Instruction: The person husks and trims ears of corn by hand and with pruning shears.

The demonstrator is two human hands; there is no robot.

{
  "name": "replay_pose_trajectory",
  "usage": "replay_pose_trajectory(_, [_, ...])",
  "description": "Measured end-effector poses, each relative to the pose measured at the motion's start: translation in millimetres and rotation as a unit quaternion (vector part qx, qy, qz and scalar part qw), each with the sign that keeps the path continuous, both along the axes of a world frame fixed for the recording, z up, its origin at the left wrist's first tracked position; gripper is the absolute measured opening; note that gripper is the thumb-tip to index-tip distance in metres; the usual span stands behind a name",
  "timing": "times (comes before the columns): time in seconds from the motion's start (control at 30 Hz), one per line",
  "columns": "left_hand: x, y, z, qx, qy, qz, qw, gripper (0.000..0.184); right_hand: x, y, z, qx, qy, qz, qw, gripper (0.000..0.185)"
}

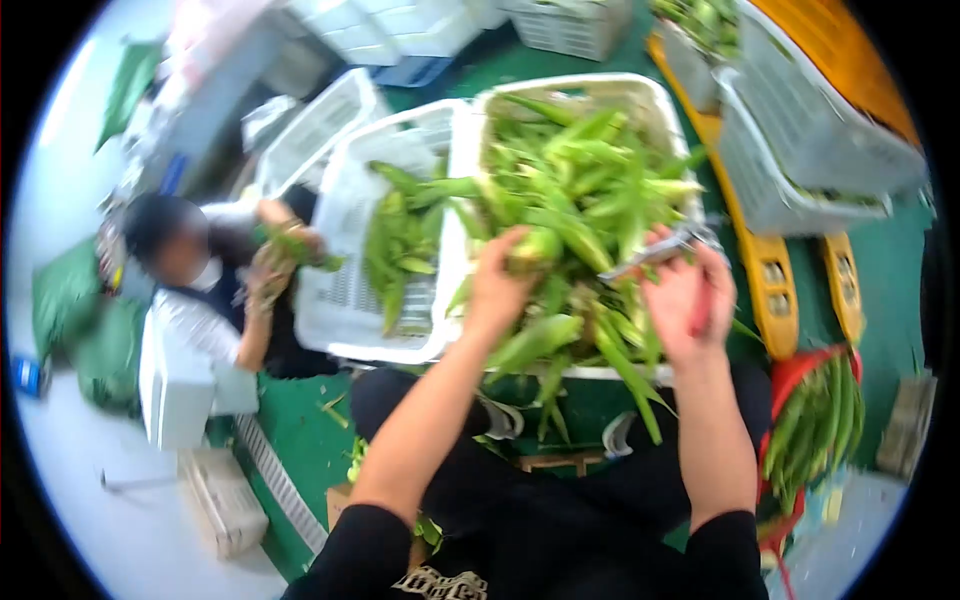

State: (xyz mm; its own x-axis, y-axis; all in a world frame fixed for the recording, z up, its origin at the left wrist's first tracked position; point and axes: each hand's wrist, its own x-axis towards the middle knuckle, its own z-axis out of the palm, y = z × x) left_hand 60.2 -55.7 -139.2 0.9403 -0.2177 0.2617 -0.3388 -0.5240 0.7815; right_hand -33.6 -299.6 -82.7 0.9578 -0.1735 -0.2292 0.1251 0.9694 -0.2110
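Note:
Both my hands are over a white crate (665, 110) heaped with green corn husks and ears (585, 165). My left hand (502, 275) is closed round a green ear of corn (536, 247) at the crate's near left part. On the right, my right hand (690, 295) holds a metal knife (650, 254) with a red part across the palm; its blade points left toward the ear. The blade and the ear are apart. Loose husk leaves hang over the crate's near edge.
Left of it, another white crate (318, 290) holds some green ears. A co-worker (215, 260) sits beyond it with green leaves in hand. A yellow pallet jack (775, 320), stacked crates (830, 130) and a red basket of green beans (790, 375) stand right.

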Motion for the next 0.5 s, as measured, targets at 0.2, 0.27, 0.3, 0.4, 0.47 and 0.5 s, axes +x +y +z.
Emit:
replay_pose_trajectory(0.2, [28.4, -45.2, -45.7, 0.207, -0.117, -0.318, 0.918, 0.064, 0.6, 1.9, 7.4, -0.024, -0.001, -0.005, 1.000, 0.042])
replay_pose_trajectory(0.27, [32.0, -53.9, -46.4, 0.222, -0.195, -0.367, 0.882, 0.060, 1.0, -0.9, 9.3, -0.025, 0.004, -0.011, 1.000, 0.044])
replay_pose_trajectory(0.3, [39.3, -51.9, -42.4, 0.123, -0.179, -0.311, 0.925, 0.056, 1.4, -5.6, 8.1, -0.022, -0.008, -0.010, 1.000, 0.044])
replay_pose_trajectory(0.4, [56.9, -45.2, 2.5, -0.255, 0.077, -0.001, 0.964, 0.014, 3.8, -11.3, 15.2, -0.010, -0.027, -0.027, 0.999, 0.044])
replay_pose_trajectory(0.47, [54.1, -26.7, 78.4, -0.539, 0.040, -0.034, 0.841, 0.032, 3.9, -9.0, 19.4, -0.051, -0.013, -0.035, 0.998, 0.044])
replay_pose_trajectory(0.5, [50.4, -9.9, 106.4, -0.516, 0.019, -0.061, 0.854, 0.042, 4.3, -3.5, 18.4, -0.066, -0.027, -0.017, 0.997, 0.045])
